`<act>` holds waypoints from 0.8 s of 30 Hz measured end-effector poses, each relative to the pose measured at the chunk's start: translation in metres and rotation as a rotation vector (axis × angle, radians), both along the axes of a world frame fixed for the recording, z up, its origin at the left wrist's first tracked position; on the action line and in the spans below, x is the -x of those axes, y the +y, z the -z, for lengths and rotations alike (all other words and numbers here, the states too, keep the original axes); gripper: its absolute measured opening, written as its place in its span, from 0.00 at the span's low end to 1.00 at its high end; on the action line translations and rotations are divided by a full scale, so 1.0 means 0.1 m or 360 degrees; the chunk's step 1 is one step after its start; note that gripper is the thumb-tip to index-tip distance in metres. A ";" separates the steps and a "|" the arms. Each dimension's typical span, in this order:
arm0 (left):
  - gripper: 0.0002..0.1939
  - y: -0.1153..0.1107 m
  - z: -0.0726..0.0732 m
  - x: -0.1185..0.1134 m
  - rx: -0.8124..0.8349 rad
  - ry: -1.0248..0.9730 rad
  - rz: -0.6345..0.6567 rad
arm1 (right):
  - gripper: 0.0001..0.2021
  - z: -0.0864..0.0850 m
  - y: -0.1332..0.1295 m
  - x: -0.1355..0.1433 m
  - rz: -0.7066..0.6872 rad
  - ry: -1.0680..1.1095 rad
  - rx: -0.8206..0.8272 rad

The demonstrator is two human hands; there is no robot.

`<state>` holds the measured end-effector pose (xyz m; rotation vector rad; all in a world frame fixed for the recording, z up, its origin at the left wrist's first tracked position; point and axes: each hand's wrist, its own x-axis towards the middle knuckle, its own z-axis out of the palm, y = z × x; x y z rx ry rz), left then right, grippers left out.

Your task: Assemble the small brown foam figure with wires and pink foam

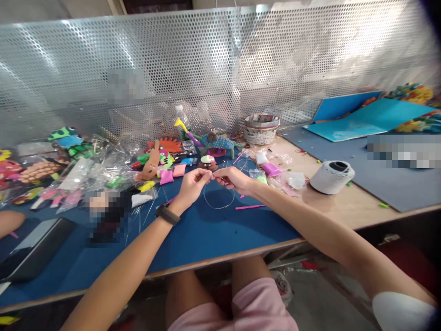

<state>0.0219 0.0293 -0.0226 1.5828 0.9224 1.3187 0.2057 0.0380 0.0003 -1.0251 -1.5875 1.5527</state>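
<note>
My left hand (193,185), with a dark band on its wrist, is pinched shut at the middle of the table. Right beside it, my right hand (234,178) is closed too, and the fingertips of both nearly touch. Between them they hold a thin wire (219,208), which curves in a round loop just below the fingers. A bit of pink or purple shows under my right fingers; what it is I cannot tell. Just beyond the fingertips stands a brown clay figure (207,162) with eyes and a pink and green top. Below my right wrist lies a pink modelling tool (250,207).
Clay figures and clear plastic bags (117,161) crowd the left side. A plastic bottle (186,126) and a woven basket (262,129) stand at the back by the perforated metal screen (193,59). Rightward are a white thread cone (332,176) and blue boards (368,117).
</note>
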 end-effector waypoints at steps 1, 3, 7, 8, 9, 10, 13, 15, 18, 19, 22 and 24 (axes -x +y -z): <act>0.14 0.00 0.01 0.01 0.0027 -0.0026 0.0014 | 0.10 0.01 0.00 -0.01 0.0017 -0.0086 -0.0143; 0.14 0.02 0.03 0.02 0.0112 -0.0106 0.0045 | 0.12 0.03 -0.01 -0.03 0.0099 -0.0292 -0.0613; 0.15 0.03 0.04 0.04 0.0301 -0.0291 0.0100 | 0.13 0.06 -0.02 -0.08 0.0153 -0.0637 -0.1554; 0.15 0.03 0.04 0.03 0.0329 -0.0318 0.0105 | 0.14 0.06 -0.02 -0.10 0.0133 -0.0709 -0.1683; 0.16 0.03 0.04 0.03 0.0347 -0.0334 0.0106 | 0.14 0.06 -0.02 -0.12 0.0110 -0.0776 -0.1778; 0.16 0.02 0.03 0.03 0.0355 -0.0343 0.0102 | 0.14 0.06 -0.01 -0.13 0.0088 -0.0834 -0.1847; 0.16 0.02 0.02 0.02 0.0369 -0.0365 0.0087 | 0.14 0.08 0.02 -0.16 0.0074 -0.0961 -0.1947; 0.16 0.02 0.02 0.02 0.0392 -0.0382 0.0075 | 0.15 0.10 0.03 -0.16 0.0100 -0.1022 -0.1978; 0.17 0.01 -0.01 0.02 0.0406 -0.0391 0.0072 | 0.17 0.13 0.04 -0.14 0.0141 -0.1043 -0.1992; 0.17 0.00 -0.02 0.02 0.0401 -0.0390 0.0079 | 0.18 0.13 0.03 -0.13 0.0155 -0.1046 -0.1993; 0.17 -0.01 -0.05 0.01 0.0371 -0.0378 0.0103 | 0.19 0.14 -0.02 -0.11 0.0206 -0.1146 -0.2036; 0.17 -0.02 -0.07 0.01 0.0344 -0.0366 0.0110 | 0.20 0.14 -0.05 -0.09 0.0249 -0.1259 -0.2086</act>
